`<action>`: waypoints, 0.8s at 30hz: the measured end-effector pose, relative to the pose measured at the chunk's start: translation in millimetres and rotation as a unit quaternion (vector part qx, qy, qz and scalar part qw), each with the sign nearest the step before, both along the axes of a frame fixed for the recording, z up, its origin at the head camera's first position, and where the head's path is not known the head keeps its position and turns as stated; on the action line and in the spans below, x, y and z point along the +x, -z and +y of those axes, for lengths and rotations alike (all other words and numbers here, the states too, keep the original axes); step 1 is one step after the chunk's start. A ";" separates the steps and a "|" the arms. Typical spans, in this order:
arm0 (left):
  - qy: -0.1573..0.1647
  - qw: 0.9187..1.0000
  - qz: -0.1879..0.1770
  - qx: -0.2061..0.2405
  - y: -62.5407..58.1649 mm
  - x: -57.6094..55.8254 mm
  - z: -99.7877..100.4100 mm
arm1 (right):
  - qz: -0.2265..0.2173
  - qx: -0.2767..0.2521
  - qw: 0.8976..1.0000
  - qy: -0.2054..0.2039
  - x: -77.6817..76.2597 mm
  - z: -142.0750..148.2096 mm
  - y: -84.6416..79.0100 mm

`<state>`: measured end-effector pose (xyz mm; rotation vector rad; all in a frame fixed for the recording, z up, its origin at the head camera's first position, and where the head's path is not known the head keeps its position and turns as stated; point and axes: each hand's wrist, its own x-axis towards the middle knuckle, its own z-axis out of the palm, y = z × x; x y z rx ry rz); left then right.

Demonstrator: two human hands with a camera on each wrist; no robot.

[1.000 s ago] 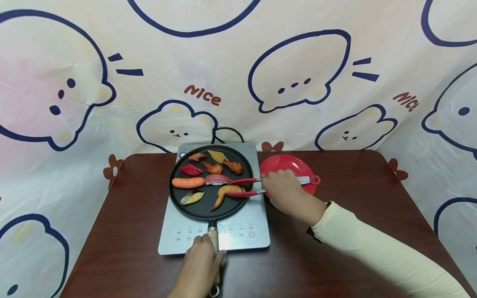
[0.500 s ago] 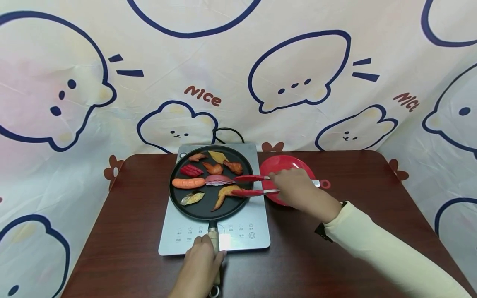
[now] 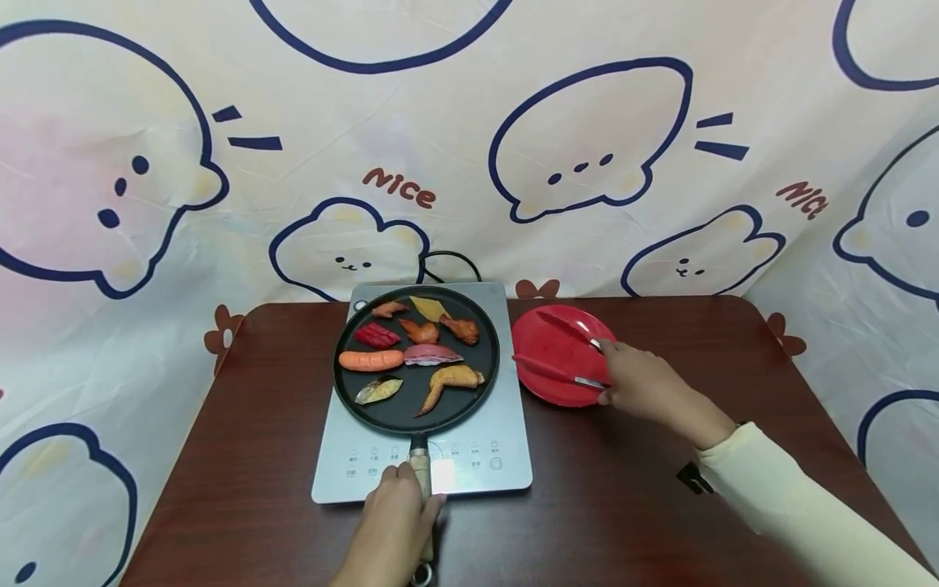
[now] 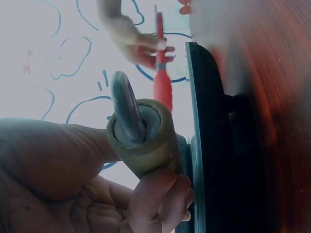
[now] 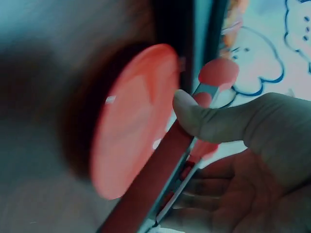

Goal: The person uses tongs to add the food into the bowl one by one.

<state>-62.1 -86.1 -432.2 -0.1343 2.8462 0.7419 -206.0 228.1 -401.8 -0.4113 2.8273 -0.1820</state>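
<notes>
My left hand (image 3: 396, 514) grips the wooden handle (image 4: 150, 150) of a black frying pan (image 3: 389, 416), fingers curled round it near the metal hanging loop. The pan sits flat on a silver induction cooktop (image 3: 477, 444). In it lie a sausage (image 3: 371, 360), a chicken wing (image 3: 456, 377), a drumstick (image 3: 460, 329), a pink meat slice (image 3: 431, 355) and other food pieces. Over a red plate (image 3: 539, 391), my right hand (image 3: 645, 383) holds red-tipped metal tongs (image 5: 155, 179) between thumb and fingers. The tongs' arms are spread apart with nothing between their tips.
The cooktop stands at the back of a dark wooden table (image 3: 587, 497), with the red plate close on its right. A black cord (image 3: 455, 254) runs behind the cooktop. A printed curtain (image 3: 469, 147) hangs along the back and sides.
The right hand and tongs have moved right, away from the chicken wing and pan to over the red plate. The wing stays in the pan; the left hand has not moved.
</notes>
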 end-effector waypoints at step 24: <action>0.001 1.000 0.005 -0.001 0.4 0.0 -0.2 | -0.062 -0.018 0.997 0.047 3.9 50.5 50.8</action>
